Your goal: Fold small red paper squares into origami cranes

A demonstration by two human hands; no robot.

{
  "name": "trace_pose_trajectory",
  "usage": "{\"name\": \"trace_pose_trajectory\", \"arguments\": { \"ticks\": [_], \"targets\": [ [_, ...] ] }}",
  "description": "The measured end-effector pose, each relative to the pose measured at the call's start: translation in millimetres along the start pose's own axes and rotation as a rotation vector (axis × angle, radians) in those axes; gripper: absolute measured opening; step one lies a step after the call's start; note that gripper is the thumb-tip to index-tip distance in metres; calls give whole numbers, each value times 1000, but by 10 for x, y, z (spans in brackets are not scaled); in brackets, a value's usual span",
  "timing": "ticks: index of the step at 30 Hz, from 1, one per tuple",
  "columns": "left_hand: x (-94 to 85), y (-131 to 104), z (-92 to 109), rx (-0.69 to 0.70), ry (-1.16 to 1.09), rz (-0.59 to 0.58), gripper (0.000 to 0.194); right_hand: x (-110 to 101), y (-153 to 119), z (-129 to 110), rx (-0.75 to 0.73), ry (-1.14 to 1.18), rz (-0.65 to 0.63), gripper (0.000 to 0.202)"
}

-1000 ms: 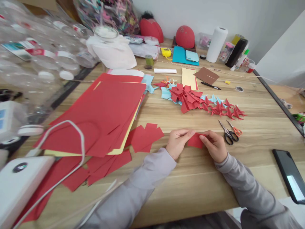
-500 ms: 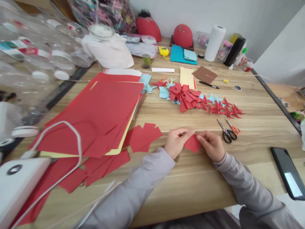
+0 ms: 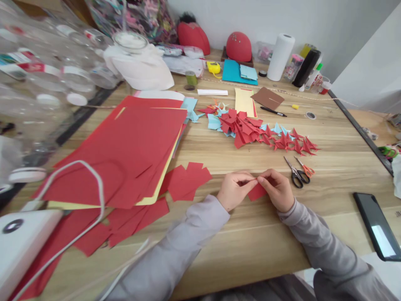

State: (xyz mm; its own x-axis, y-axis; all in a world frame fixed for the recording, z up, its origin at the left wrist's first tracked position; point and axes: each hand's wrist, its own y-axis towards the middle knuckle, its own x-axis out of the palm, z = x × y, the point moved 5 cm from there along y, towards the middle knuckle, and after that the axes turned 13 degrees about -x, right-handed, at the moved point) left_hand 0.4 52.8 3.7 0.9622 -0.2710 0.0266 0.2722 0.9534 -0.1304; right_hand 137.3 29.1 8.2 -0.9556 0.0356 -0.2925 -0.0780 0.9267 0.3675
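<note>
Between my hands is a small piece of red paper (image 3: 257,193), pinched along its upper edge just above the table. My left hand (image 3: 235,189) grips it from the left with thumb and fingers together. From the right, my right hand (image 3: 277,189) pinches the same edge, its thumb close to the left one. The fingers cover much of the paper, so its folds are hard to make out. Left of my hands lie loose red paper squares (image 3: 189,182). Beyond them is a heap of folded red paper pieces (image 3: 242,127), with folded red paper cranes (image 3: 283,141) beside it.
Black-handled scissors (image 3: 299,175) and orange scissors (image 3: 307,168) lie right of my hands, with a phone (image 3: 376,225) nearer the edge. Large red sheets (image 3: 125,150) cover the left side. A white cable (image 3: 102,188) loops over them from a white device (image 3: 28,242).
My fingertips have come closer together on the red paper, and less of it shows below them. The view has shifted slightly; the other things lie as before.
</note>
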Motion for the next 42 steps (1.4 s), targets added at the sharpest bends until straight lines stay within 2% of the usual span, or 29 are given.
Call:
{"name": "trace_pose_trajectory", "arguments": {
  "ticks": [3,8,15,21,24,27,29,32,35,38,42],
  "targets": [
    [16,-4,-9,-14,13,-5,17,-8,18,-31,-29,5,0,22],
    [7,11,-76,-146,-12,10,24,-103,35,6,-6,56,161,23],
    [44,15,-96,-231,-144,-41,22,-128,12,154,120,206,281,24],
    [56,7,-114,-267,-191,-53,31,-104,27,116,91,213,197,19],
    [80,-1,-110,-259,-175,-101,24,-135,13,179,134,222,254,20],
    [70,-6,-101,-218,-169,-81,23,-145,11,203,149,242,276,18],
    [49,-10,-79,-169,-179,-51,25,-128,27,151,110,208,222,17],
    [15,-20,-12,-61,-127,-22,18,-74,54,37,28,138,85,14],
    [-4,-29,50,30,-44,-14,17,-66,64,-18,-4,115,57,12],
    [-12,-31,64,48,-38,-14,14,-68,70,-31,-22,134,47,10],
    [-18,-25,40,4,-67,4,12,-61,70,-36,-28,149,39,9]
  ]
}}
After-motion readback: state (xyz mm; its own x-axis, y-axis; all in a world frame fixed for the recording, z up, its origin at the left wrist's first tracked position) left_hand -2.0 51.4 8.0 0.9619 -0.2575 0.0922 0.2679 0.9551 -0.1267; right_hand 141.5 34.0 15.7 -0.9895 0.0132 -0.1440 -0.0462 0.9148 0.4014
